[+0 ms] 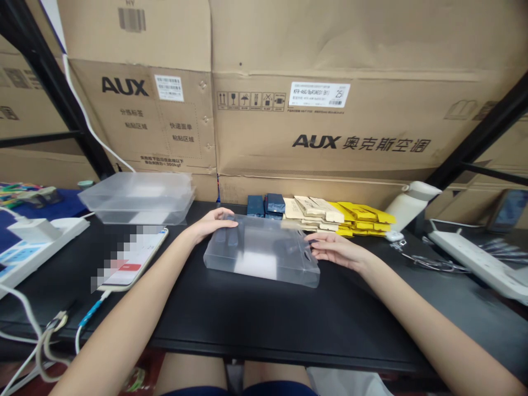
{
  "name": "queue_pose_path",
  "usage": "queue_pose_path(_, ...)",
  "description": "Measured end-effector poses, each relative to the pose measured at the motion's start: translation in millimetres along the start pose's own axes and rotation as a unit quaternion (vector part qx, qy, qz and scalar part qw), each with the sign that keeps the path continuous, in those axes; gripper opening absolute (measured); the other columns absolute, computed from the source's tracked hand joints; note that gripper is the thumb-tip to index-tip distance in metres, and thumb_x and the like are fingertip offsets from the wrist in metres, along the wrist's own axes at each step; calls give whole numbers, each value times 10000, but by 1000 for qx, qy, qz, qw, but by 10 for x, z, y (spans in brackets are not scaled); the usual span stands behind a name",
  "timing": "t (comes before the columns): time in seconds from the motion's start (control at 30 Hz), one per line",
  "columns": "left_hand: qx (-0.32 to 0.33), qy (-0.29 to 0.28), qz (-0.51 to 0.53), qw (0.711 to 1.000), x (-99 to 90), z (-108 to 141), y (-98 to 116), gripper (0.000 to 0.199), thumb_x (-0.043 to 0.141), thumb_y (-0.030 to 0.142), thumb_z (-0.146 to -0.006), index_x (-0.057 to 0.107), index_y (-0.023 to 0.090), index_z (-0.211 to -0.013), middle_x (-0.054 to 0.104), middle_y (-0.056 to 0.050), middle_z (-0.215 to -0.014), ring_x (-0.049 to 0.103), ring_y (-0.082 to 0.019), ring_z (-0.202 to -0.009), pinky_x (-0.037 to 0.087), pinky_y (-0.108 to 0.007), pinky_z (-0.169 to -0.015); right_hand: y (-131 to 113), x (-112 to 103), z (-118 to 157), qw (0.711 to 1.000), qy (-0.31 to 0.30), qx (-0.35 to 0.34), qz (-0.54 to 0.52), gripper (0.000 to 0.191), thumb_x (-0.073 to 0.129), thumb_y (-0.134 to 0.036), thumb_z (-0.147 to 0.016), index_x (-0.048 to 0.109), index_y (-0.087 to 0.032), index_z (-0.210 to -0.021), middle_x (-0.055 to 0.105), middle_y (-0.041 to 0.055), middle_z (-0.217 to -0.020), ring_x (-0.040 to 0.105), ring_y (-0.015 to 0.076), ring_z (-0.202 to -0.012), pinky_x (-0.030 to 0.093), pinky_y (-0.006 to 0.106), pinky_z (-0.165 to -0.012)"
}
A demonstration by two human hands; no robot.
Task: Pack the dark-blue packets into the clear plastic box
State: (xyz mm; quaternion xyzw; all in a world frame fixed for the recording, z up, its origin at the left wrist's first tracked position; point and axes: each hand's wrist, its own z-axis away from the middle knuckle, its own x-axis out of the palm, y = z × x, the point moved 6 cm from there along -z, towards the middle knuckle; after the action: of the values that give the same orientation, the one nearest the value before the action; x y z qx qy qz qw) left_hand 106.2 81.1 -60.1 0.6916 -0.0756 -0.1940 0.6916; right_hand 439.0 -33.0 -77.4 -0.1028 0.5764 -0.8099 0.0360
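A clear plastic box (262, 256) lies low over the middle of the black table, tilted slightly. My left hand (215, 223) grips its back left corner, thumb on top. At its right end, beside dark oval holes, my right hand (336, 250) holds the edge with fingers bent around it. Just behind the box are dark blue packets (275, 203), cream paper packets (315, 212) and yellow packets (365, 214) in stacks.
More clear plastic boxes (140, 198) stand at the back left. A charging phone (138, 258) and a power strip (45, 242) lie at left. On the right are a white bottle (412, 203), a cable (437, 262) and another power strip (478, 261). Cardboard (256, 143) stands behind.
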Motion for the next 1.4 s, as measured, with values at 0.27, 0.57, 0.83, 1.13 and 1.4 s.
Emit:
queue_pose_path(0.27, -10, -5, 1, 1000, 1, -11, -26, 531, 866, 366, -531, 650, 194, -985, 648, -27, -980, 617, -206, -957, 459, -342, -896, 11, 28, -4, 1000, 10, -4, -22, 303, 824, -114, -650, 726, -163, -932, 743, 10, -736, 707, 88, -638, 585, 154, -656)
queue_pose_path(0.57, -6, -7, -12, 1000, 14, -5, -11, 524, 857, 373, -538, 655, 200, -990, 653, -29, -974, 615, -212, -957, 457, -339, -887, 11, -6, -25, 1000, 13, -13, -17, 226, 758, -140, -756, 729, -158, -980, 762, 88, -1016, 742, 138, -751, 607, 184, -651)
queue_pose_path(0.83, 7, 3, -20, 1000, 19, 0, 7, 512, 861, 378, -526, 667, 192, -961, 651, -40, -1017, 595, -223, -1036, 430, -339, -941, 15, -13, -31, 999, 30, -13, -22, 170, 741, -147, -785, 701, -143, -951, 765, 109, -1004, 733, 131, -671, 610, 199, -622)
queue_pose_path(1.13, 1, -2, -25, 1000, 23, 0, 1, 514, 856, 394, -545, 662, 200, -979, 650, -33, -972, 609, -216, -968, 448, -359, -913, 20, 73, -11, 1000, 13, 4, -16, 105, 740, -199, -807, 684, -119, -848, 767, 121, -978, 715, 112, -626, 610, 209, -631)
queue_pose_path(1.4, 7, 4, -38, 999, 14, -10, -5, 509, 853, 405, -548, 670, 201, -976, 646, -38, -1001, 599, -225, -1006, 443, -357, -923, 22, 99, -5, 1000, 8, 6, -2, 139, 726, -242, -829, 662, -120, -815, 761, 131, -991, 707, 106, -622, 609, 218, -641)
